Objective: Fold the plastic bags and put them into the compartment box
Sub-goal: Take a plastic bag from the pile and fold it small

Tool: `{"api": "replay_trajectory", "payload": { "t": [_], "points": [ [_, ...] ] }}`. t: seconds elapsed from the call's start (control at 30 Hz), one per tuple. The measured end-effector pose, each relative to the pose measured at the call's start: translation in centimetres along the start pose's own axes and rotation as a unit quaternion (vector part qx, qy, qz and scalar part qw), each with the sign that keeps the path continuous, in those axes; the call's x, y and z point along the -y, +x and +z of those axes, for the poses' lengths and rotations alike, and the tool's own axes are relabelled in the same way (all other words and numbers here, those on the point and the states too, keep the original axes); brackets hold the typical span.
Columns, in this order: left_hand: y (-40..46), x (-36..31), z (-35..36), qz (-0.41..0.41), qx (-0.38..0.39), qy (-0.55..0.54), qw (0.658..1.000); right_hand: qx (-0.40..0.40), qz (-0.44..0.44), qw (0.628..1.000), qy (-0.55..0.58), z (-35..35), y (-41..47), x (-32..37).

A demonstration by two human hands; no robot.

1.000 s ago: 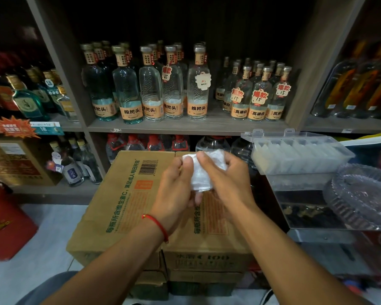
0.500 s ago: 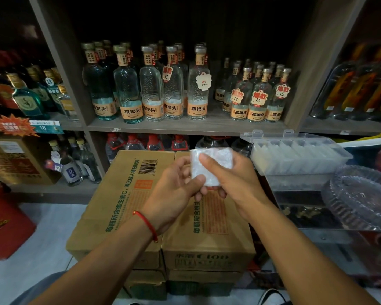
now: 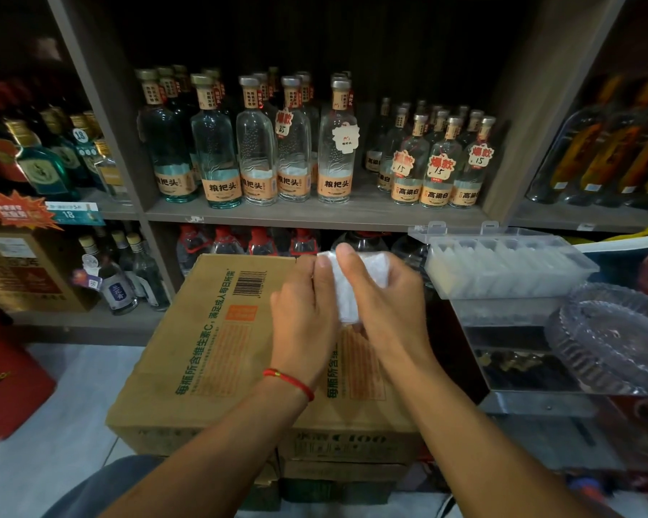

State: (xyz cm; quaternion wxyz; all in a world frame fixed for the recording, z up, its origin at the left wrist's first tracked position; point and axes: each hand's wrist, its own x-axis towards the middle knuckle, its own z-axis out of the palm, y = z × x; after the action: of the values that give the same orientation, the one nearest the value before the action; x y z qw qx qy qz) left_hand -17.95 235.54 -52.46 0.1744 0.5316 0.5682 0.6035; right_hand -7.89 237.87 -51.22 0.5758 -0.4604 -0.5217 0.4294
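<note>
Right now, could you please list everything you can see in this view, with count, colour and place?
plastic bag: one, white, folded small, held between both hands above the cartons
compartment box: one, clear plastic, lid open, right of the hands, white folded bags in its compartments
cardboard cartons: several, brown, stacked below the hands
clear bottles: many, orange labels, middle shelf
dark bottles: several, amber and black, right shelf
green bottles: several, left shelf
glass dish: one, clear, ribbed, far right
red box: one, lower left on the floor
left hand: one, red string at the wrist, pinches the bag
right hand: one, thumb on top of the bag
</note>
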Motion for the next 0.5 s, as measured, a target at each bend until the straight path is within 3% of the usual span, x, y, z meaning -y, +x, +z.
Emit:
{"api": "replay_trajectory", "payload": {
  "t": [0.07, 0.33, 0.5],
  "points": [
    [-0.22, -0.41, 0.31, 0.033, -0.031, 0.028, 0.999, -0.03, -0.002, 1.0, -0.005, 0.38, 0.03, -0.15],
    [0.06, -0.82, 1.01, 0.03, -0.066, 0.02, 0.997, -0.081, 0.012, 0.993, 0.085, 1.22, 0.38, -0.58],
    [0.22, -0.7, 0.97, 0.03, -0.075, 0.034, 0.996, -0.029, 0.041, 0.996, 0.072, 0.45, 0.62, -0.61]
  ]
}}
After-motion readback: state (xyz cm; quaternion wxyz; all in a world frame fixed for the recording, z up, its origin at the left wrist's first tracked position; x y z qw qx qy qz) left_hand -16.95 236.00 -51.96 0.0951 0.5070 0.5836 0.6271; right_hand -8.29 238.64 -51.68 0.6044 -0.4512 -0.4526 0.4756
